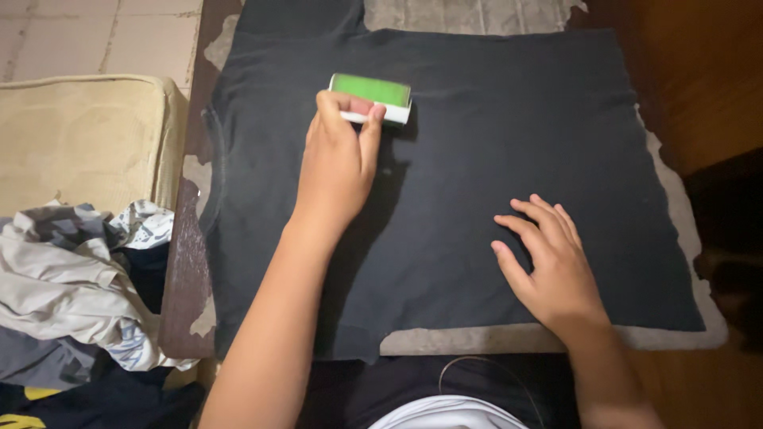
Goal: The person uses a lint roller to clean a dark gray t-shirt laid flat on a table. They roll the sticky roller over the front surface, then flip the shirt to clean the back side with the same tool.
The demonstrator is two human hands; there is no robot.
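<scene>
A black T-shirt [477,143] lies spread flat on a worn table [187,262]. My left hand [340,155] grips a lint brush [373,94] with a green face and white body, pressed on the upper left part of the shirt. My right hand [548,266] rests flat on the lower right part of the shirt, fingers spread, holding nothing.
A pile of crumpled clothes [71,270] lies at the lower left beside a beige cushion [87,135]. The table's peeling surface shows around the shirt's edges. A brown wooden floor [699,71] is at the right.
</scene>
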